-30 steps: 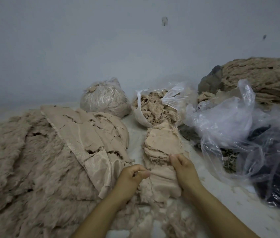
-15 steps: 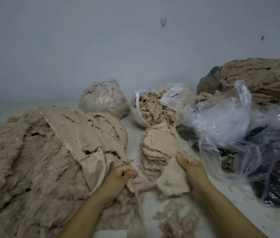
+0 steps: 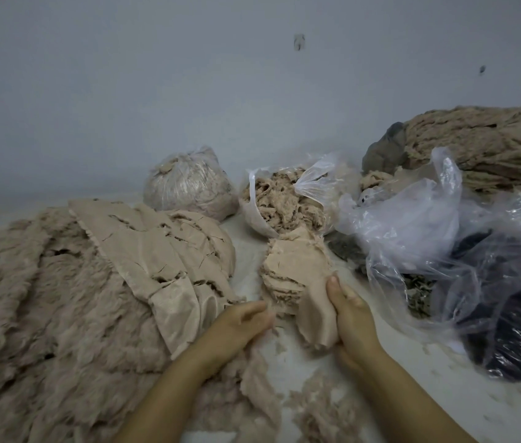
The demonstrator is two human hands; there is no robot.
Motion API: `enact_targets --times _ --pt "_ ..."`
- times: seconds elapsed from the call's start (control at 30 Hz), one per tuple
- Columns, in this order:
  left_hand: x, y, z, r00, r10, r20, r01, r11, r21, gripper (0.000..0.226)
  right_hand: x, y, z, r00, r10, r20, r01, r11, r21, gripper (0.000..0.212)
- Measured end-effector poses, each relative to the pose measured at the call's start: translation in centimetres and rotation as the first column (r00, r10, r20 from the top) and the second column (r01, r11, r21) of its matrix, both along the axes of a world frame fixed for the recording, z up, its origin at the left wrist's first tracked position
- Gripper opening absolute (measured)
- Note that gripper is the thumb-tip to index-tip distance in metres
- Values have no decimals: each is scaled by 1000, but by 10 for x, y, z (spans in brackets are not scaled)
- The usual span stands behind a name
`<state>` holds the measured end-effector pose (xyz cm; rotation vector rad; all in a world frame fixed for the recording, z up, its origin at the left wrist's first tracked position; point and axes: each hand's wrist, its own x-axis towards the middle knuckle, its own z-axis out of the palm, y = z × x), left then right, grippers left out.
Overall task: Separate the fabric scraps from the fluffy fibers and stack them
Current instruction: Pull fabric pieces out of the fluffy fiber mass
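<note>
A stack of beige fabric scraps (image 3: 291, 266) sits in the middle of the table. My right hand (image 3: 350, 310) grips one loose beige fabric scrap (image 3: 315, 318) just in front of that stack, thumb pointing up. My left hand (image 3: 240, 324) is curled beside it to the left, its fingers closed on a strip of fluffy fibers (image 3: 257, 382) that trails toward me. A big heap of fluffy fur fabric (image 3: 45, 314) covers the left side, with flat beige backing pieces (image 3: 157, 247) lying on top.
A tied bag of fibers (image 3: 189, 183) and an open bag of fluffy fibers (image 3: 281, 199) stand at the back. Crumpled clear plastic bags (image 3: 419, 238) with dark contents (image 3: 515, 318) fill the right. A tan fiber bundle (image 3: 489, 145) lies at back right. Loose fluff (image 3: 320, 410) lies near me.
My hands have pulled apart: the scrap came free from the fluffy strip. My right hand turned the scrap upright near the stack, while my left hand drew back left with the fluff.
</note>
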<state>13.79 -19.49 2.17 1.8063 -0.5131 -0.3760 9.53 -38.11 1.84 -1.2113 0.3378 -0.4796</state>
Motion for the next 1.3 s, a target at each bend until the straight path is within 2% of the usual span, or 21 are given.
enact_targets --times 0.03,0.1,0.17,0.2,0.27,0.33,0.47,0.5,0.57,0.63,0.7,0.77,0.83,0.9,1.0,1.07,1.3 --pt "-3 -9 2 987 69 -143 -85 990 -110 36 0 5 0 1000 2 25 -2 1000 2 40" --pt "-7 -29 3 912 91 -399 -187 959 -210 46 0 13 -1 997 4 77 -5 1000 4 41" --pt "-12 -47 0 889 61 -455 -201 943 -265 42 -1 20 -2 994 12 112 -10 1000 -17 37" --pt "-14 -53 -4 905 101 -414 -233 930 -283 36 -2 23 -3 992 2 127 3 999 -34 33" --pt "-12 -60 -10 924 304 -230 -358 898 -254 27 -2 21 -4 988 -54 144 65 995 -72 27" --pt "-9 -60 -13 916 400 -36 -396 885 -247 30 1 15 -5 985 -115 133 125 989 -74 24" --pt "-8 -53 -16 866 325 379 -325 943 -68 38 4 9 -6 983 -144 114 155 983 -94 24" --pt "-8 -51 -19 845 305 440 -321 946 -39 40 4 8 -5 981 -151 118 162 983 -87 23" --pt "-3 -40 -21 825 323 463 -360 933 -9 38 3 -1 -2 974 -188 125 195 980 -44 23" --pt "7 -24 -21 822 397 410 -431 902 -10 36 0 -12 1 972 -197 125 202 979 -35 24" --pt "12 -14 -15 834 371 407 -421 906 38 38 -2 -14 0 988 -104 112 110 993 -48 21" --pt "7 -17 -5 894 264 363 -310 948 74 38 -4 -3 -2 996 5 91 7 992 -128 28" --pt "-5 -30 3 971 160 178 -161 987 -13 43 -4 13 -4 993 81 85 -61 974 -219 27" --pt "-14 -46 3 993 104 61 -99 992 -74 40 -4 24 -5 987 131 90 -107 966 -234 21" --pt "-18 -55 6 976 216 -19 -215 953 -213 12 -3 19 -8 996 45 77 -19 952 -306 29" --pt "-16 -54 9 965 229 -124 -256 922 -289 12 -1 9 -11 999 -29 38 41 928 -370 34" --pt "-16 -55 18 970 186 -154 -223 936 -273 17 10 -3 -16 983 -177 -44 136 872 -471 32"
